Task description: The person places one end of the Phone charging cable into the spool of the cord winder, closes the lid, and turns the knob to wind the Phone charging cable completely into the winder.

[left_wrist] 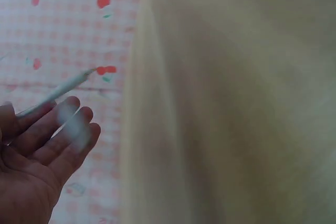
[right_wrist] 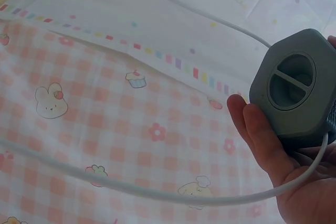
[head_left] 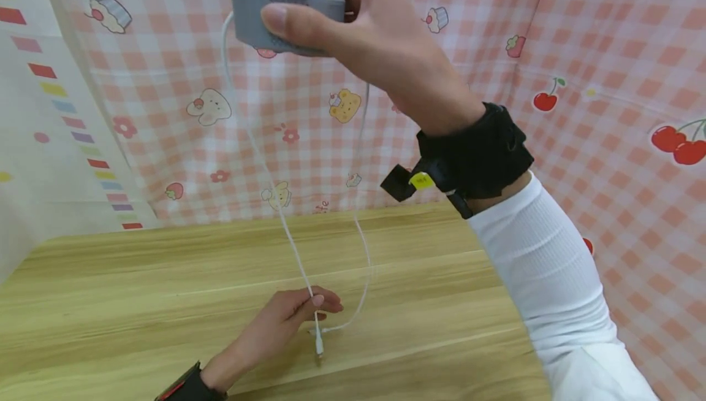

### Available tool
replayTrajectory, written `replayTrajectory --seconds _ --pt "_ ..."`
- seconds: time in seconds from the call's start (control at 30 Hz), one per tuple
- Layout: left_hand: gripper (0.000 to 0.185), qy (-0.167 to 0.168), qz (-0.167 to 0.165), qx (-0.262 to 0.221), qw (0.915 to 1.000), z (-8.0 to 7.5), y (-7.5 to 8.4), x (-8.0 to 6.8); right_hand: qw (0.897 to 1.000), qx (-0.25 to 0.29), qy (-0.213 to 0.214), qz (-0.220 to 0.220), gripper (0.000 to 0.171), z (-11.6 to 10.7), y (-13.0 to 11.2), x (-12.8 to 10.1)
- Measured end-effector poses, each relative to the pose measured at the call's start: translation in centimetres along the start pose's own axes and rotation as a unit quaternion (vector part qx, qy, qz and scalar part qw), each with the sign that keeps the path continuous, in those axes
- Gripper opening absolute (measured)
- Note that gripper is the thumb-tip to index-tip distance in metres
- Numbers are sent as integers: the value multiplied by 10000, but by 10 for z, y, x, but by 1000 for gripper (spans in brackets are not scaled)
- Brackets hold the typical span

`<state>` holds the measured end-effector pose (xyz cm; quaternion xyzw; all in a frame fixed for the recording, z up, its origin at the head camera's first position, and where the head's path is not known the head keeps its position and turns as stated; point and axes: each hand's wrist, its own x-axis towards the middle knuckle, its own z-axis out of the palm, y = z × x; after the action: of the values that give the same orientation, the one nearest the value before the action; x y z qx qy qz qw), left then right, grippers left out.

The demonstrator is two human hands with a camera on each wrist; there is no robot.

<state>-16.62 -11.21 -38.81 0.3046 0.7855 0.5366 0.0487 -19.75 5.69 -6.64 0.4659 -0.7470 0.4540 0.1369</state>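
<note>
My right hand (head_left: 331, 15) is raised high and grips a small grey device (head_left: 287, 16); in the right wrist view the device (right_wrist: 294, 87) shows a hexagonal end with a recessed round opening. A white cable (head_left: 265, 168) hangs from its left end down to the wooden table (head_left: 138, 303). My left hand (head_left: 309, 309) pinches that cable low over the table, just above its plug end (head_left: 319, 346). A second strand (head_left: 364, 254) loops back up toward the right hand. In the left wrist view the cable tip (left_wrist: 63, 87) sticks out past my fingers (left_wrist: 63, 135).
Pink checked cloth with cherries, cupcakes and bears (head_left: 607, 82) walls off the back and right side. A white cloth with coloured stripes (head_left: 33, 113) hangs at the left. Black straps sit on both wrists (head_left: 474, 156).
</note>
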Motion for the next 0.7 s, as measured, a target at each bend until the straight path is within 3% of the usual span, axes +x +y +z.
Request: replayTrajectory --seconds 0.13,0.37,0.57,0.7 --pt "34 -33 193 -14 9998 10 -5 -3 9994 347 64 7 32 -2 -1 8" --pt "28 -288 437 -745 9958 23 -9 -9 9988 457 189 -26 44 -2 3 16" --pt "23 -246 875 -519 9945 27 -5 -15 9977 238 604 -195 66 -5 6 27" --pt "18 -573 1153 -876 9878 29 -3 -18 9946 746 724 -9 66 -5 8 34"
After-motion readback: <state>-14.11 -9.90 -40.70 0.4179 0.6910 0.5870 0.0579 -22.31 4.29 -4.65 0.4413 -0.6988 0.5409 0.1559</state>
